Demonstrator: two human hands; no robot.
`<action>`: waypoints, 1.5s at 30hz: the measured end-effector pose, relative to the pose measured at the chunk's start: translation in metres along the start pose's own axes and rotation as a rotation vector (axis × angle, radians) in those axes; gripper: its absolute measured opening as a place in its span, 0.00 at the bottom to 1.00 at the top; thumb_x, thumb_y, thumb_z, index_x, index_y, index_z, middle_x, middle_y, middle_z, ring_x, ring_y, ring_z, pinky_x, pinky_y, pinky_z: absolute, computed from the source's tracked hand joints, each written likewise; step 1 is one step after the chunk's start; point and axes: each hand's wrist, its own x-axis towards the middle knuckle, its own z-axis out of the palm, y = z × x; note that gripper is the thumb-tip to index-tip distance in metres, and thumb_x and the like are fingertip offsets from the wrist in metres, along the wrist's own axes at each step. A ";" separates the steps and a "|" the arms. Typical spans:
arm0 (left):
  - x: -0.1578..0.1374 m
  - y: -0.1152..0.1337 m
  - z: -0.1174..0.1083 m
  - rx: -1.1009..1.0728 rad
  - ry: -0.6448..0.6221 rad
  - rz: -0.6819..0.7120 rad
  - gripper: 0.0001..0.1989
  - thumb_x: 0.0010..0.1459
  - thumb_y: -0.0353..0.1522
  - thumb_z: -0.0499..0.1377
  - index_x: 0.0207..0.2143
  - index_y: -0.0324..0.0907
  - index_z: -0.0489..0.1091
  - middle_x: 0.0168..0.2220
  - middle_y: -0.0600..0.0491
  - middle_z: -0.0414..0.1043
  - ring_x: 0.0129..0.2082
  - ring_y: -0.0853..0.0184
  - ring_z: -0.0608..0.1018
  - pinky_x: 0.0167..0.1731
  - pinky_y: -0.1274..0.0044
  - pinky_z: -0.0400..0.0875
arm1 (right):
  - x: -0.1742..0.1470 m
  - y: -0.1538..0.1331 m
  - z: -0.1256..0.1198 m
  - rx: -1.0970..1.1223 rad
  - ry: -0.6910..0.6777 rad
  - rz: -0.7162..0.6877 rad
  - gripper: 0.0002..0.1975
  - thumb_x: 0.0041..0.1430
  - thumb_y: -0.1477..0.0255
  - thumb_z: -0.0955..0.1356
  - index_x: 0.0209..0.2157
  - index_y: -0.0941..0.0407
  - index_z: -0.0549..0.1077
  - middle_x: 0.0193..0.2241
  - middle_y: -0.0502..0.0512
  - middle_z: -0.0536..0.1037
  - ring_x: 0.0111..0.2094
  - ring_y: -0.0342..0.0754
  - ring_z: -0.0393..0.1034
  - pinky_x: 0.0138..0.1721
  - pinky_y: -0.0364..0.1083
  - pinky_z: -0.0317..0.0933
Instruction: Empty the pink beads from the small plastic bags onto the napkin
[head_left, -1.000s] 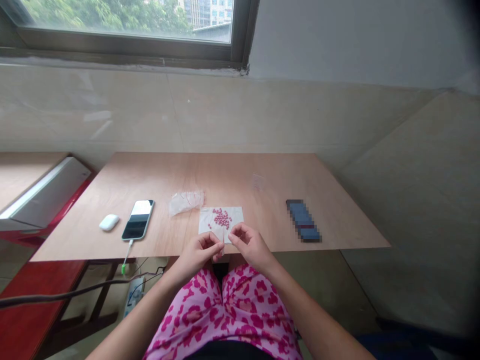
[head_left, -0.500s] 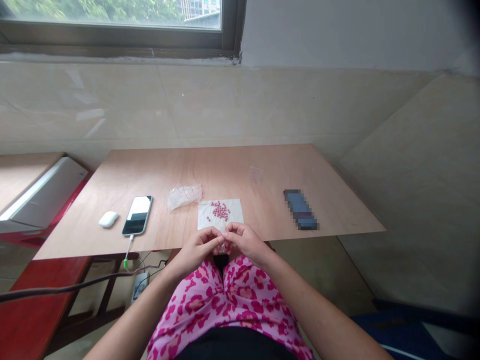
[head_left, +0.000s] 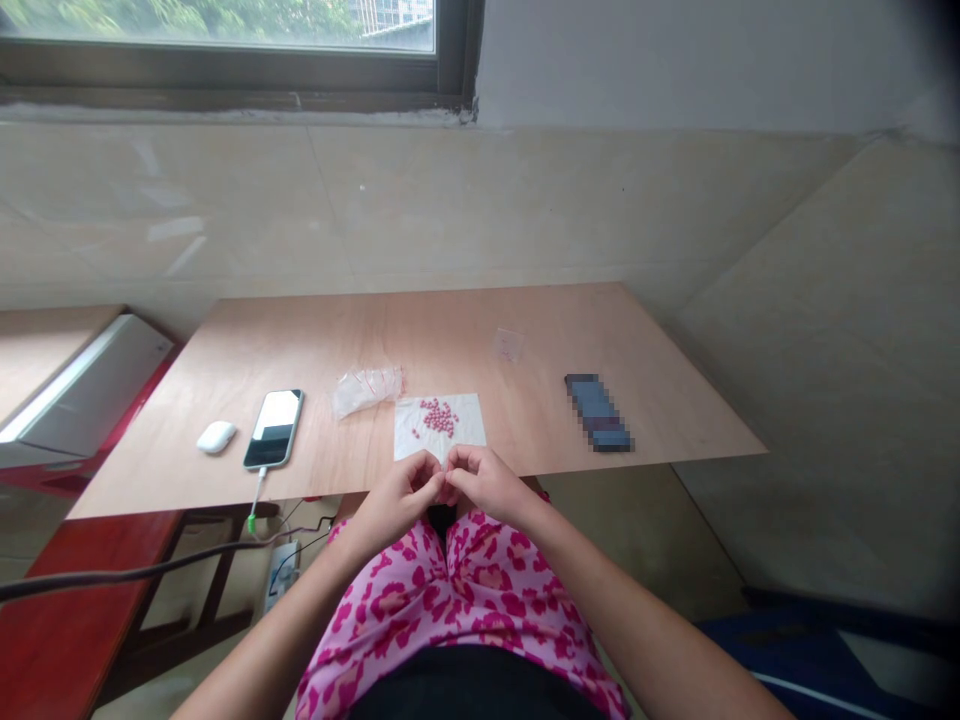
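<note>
My left hand [head_left: 401,497] and my right hand [head_left: 486,484] meet at the table's front edge, just above my lap. Thumbs and fingers of both are pinched together on a small clear plastic bag, which the fingers now mostly hide. Right beyond my fingertips lies a white sheet [head_left: 469,425], its near edge partly covered by my hands. Several small pinkish-red beads [head_left: 441,418] sit on it in a loose cluster, with a few apart at the left.
Left of the sheet lies a pile of clear plastic bags [head_left: 367,391]. Farther back is one small clear bag [head_left: 509,345]. A phone on a cable [head_left: 274,430] and a white earbud case [head_left: 216,437] are at left; a blurred-out dark device [head_left: 600,412] is at right.
My hands stay together at the table edge with small finger shifts. The clear plastic that showed below my fingers is now hidden. The view has shifted slightly.
</note>
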 end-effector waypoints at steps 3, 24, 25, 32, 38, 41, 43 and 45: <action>-0.003 0.004 0.000 0.101 -0.018 0.018 0.14 0.70 0.39 0.56 0.33 0.41 0.69 0.30 0.54 0.72 0.30 0.67 0.72 0.32 0.76 0.66 | -0.002 -0.001 0.002 -0.035 -0.018 0.008 0.11 0.58 0.65 0.72 0.29 0.55 0.68 0.23 0.49 0.77 0.27 0.45 0.75 0.31 0.43 0.70; -0.005 0.012 0.005 0.305 0.197 0.083 0.12 0.60 0.31 0.57 0.24 0.43 0.61 0.23 0.57 0.64 0.25 0.68 0.67 0.28 0.76 0.58 | -0.010 -0.008 0.003 -0.267 -0.002 -0.111 0.06 0.59 0.72 0.70 0.29 0.55 0.70 0.25 0.48 0.75 0.28 0.44 0.69 0.30 0.42 0.62; -0.005 0.012 0.004 0.341 0.222 0.089 0.12 0.60 0.31 0.57 0.24 0.43 0.61 0.23 0.57 0.63 0.25 0.68 0.66 0.28 0.76 0.58 | -0.009 -0.007 0.002 -0.312 0.022 -0.117 0.06 0.59 0.72 0.70 0.28 0.55 0.70 0.25 0.48 0.74 0.27 0.43 0.67 0.29 0.42 0.60; -0.006 0.014 -0.006 0.380 0.293 0.257 0.06 0.63 0.30 0.57 0.31 0.44 0.65 0.41 0.48 0.73 0.42 0.60 0.76 0.44 0.71 0.69 | -0.005 -0.008 -0.005 -0.204 0.064 -0.145 0.07 0.57 0.72 0.71 0.34 0.54 0.67 0.28 0.47 0.75 0.29 0.45 0.71 0.32 0.43 0.64; -0.007 0.014 -0.001 0.281 0.074 0.218 0.29 0.61 0.39 0.67 0.61 0.47 0.64 0.61 0.43 0.70 0.62 0.51 0.71 0.62 0.58 0.64 | -0.006 -0.012 -0.009 -0.085 0.032 -0.129 0.11 0.57 0.73 0.70 0.39 0.52 0.64 0.27 0.45 0.75 0.27 0.44 0.71 0.29 0.42 0.64; -0.006 0.010 0.000 0.213 0.082 0.149 0.33 0.58 0.41 0.70 0.62 0.48 0.64 0.61 0.43 0.70 0.62 0.49 0.72 0.63 0.56 0.64 | -0.006 -0.013 -0.012 -0.117 0.040 -0.138 0.10 0.59 0.71 0.70 0.39 0.52 0.64 0.26 0.44 0.74 0.24 0.42 0.68 0.26 0.40 0.60; -0.004 0.008 0.000 0.174 0.084 0.134 0.33 0.58 0.41 0.70 0.63 0.49 0.65 0.62 0.43 0.70 0.62 0.49 0.71 0.63 0.56 0.64 | -0.007 -0.014 -0.013 -0.138 0.042 -0.145 0.10 0.60 0.69 0.71 0.40 0.52 0.65 0.26 0.45 0.74 0.25 0.42 0.68 0.27 0.40 0.59; -0.003 0.005 -0.001 0.144 0.069 0.128 0.30 0.59 0.41 0.70 0.62 0.49 0.67 0.61 0.44 0.71 0.61 0.50 0.72 0.63 0.56 0.64 | -0.008 -0.016 -0.013 -0.156 0.039 -0.146 0.10 0.60 0.68 0.71 0.39 0.53 0.66 0.27 0.46 0.74 0.27 0.44 0.69 0.28 0.41 0.61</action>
